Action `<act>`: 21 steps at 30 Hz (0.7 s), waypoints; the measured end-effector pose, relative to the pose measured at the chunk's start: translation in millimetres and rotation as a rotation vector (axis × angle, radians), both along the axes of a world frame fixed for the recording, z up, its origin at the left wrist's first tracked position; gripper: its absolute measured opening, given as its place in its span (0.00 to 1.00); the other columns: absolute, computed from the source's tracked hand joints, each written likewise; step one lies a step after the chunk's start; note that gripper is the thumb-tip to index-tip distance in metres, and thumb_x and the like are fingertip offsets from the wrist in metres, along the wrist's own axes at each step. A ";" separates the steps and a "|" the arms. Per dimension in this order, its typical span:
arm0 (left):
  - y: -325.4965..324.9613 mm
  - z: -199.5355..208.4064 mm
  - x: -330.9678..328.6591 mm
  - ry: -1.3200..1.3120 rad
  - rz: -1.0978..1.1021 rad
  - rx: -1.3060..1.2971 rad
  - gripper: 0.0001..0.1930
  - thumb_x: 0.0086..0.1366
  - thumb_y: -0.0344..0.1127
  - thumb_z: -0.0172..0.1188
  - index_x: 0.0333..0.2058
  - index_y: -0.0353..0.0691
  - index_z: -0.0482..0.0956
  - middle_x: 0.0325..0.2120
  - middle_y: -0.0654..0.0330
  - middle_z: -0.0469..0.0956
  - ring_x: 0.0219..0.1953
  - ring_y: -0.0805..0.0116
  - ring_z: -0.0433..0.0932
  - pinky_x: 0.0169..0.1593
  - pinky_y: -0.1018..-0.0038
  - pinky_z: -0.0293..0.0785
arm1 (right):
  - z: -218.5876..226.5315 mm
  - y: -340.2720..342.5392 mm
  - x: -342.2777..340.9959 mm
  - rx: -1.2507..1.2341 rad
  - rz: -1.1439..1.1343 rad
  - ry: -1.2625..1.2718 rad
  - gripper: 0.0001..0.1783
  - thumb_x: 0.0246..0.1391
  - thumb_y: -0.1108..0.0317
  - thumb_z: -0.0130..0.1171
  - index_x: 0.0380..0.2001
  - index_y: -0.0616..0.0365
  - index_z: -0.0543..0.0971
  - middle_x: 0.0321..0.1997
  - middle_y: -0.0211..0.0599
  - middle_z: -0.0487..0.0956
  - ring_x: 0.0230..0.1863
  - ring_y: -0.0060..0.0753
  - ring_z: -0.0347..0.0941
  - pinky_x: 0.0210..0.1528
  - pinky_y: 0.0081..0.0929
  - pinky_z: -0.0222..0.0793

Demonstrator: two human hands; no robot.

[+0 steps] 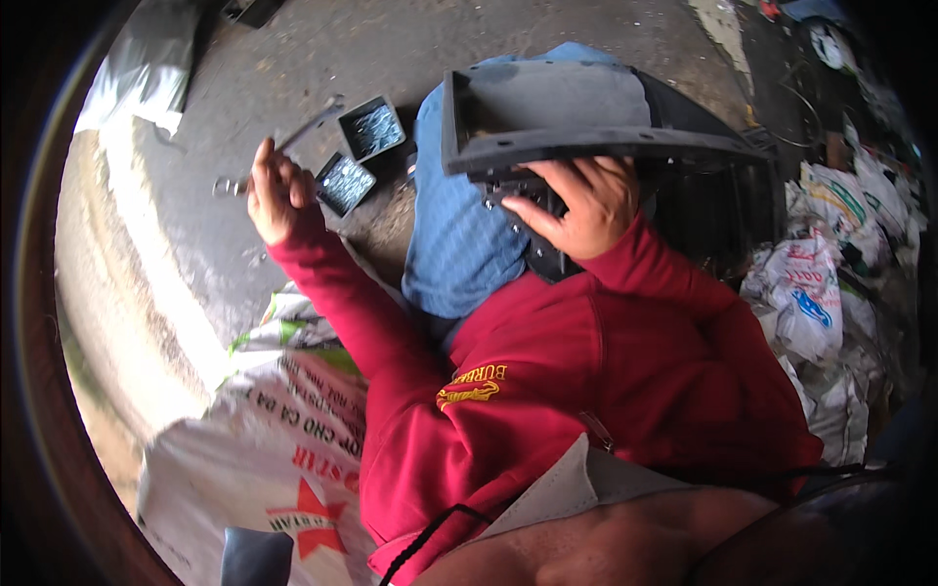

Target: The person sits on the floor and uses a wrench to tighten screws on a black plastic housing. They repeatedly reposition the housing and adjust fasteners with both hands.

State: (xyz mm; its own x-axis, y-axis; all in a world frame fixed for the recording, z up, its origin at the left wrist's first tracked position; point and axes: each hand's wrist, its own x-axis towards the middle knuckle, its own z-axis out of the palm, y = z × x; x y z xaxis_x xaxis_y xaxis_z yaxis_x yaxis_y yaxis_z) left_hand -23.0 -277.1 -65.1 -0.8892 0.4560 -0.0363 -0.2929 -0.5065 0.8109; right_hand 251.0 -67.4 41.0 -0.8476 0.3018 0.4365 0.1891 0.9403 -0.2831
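My left hand (pixel 278 193) is raised on the left with its fingers curled round a long metal wrench (pixel 311 125), whose head points away from me. A short tool with a shiny metal end (pixel 227 186) shows just left of that hand; I cannot tell whether the hand holds it too. On my lap rests a large black plastic housing (pixel 703 151), a deep open frame tilted up. My right hand (pixel 591 203) grips its near edge, fingers under the rim and thumb beside small screws and a dark bracket on its underside.
Two small black trays of shiny screws, a farther one (pixel 399 127) and a nearer one (pixel 367 186), lie on the dark floor (pixel 322 59). A printed white sack (pixel 225 469) lies at lower left. Crumpled plastic bags (pixel 806 283) pile up on the right. A pale sheet (pixel 147 68) hangs at upper left.
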 end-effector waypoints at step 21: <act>-20.0 144.9 184.8 0.849 -0.420 -0.558 0.13 0.56 0.18 0.62 0.41 0.32 0.83 0.29 0.56 0.83 0.31 0.68 0.84 0.34 0.76 0.78 | -27.2 -18.3 4.6 -0.012 0.122 0.151 0.31 0.35 0.51 0.74 0.48 0.32 0.81 0.43 0.11 0.79 0.42 0.25 0.70 0.47 0.36 0.57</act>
State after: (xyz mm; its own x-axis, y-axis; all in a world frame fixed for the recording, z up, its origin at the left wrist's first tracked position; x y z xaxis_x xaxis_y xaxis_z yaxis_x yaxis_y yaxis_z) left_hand 161.8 -297.0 79.7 -0.5001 0.8379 0.2185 0.4057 0.0039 0.9140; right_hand 255.6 -85.7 13.7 -0.8034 0.2065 0.5585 0.0279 0.9500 -0.3110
